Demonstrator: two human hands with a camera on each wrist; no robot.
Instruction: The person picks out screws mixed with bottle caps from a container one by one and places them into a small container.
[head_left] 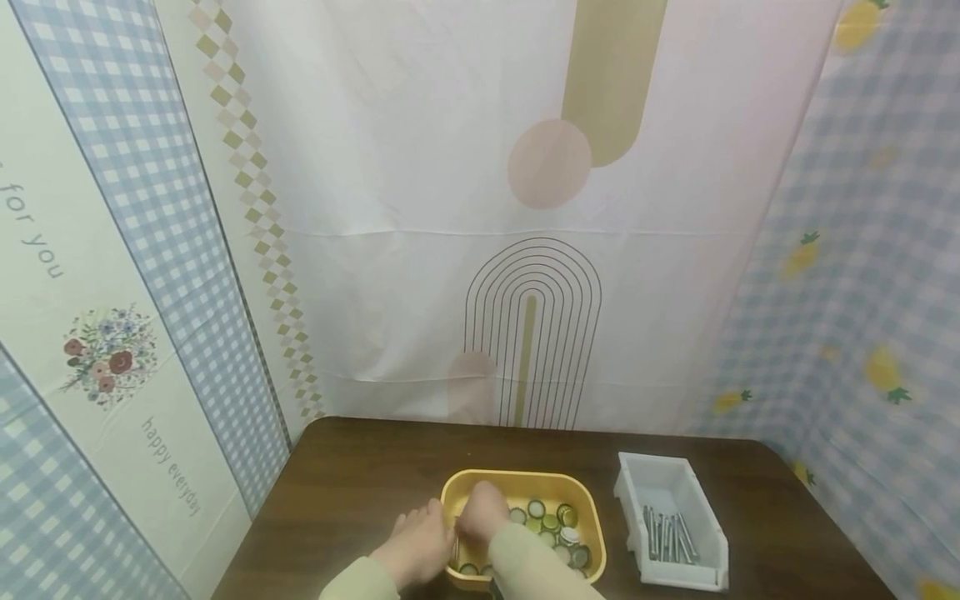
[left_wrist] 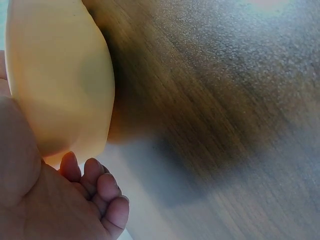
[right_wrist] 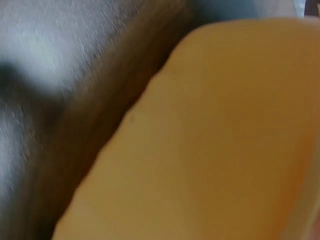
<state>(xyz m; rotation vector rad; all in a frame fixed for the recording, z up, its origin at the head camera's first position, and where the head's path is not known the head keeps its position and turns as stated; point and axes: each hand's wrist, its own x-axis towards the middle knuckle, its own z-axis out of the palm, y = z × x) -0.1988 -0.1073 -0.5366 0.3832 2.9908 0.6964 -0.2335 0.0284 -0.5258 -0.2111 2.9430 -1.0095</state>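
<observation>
Down at the table's near edge sits the yellow tub of bottle caps. Her right hand reaches inside, grip hidden; left hand, fingers curled, holds its nine-o'clock wall. White bin at three o'clock.

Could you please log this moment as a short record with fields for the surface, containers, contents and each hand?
surface: dark brown wooden table
container 1: yellow plastic tub with rounded corners, near the table's front edge
contents 1: round metal bottle caps, loose in the tub
container 2: white plastic bin, right of the tub, apart from it
contents 2: long silver nails, lying lengthwise
left hand: at the tub's outer left wall, fingers curled
right hand: inside the tub's left end; grasp hidden
</observation>
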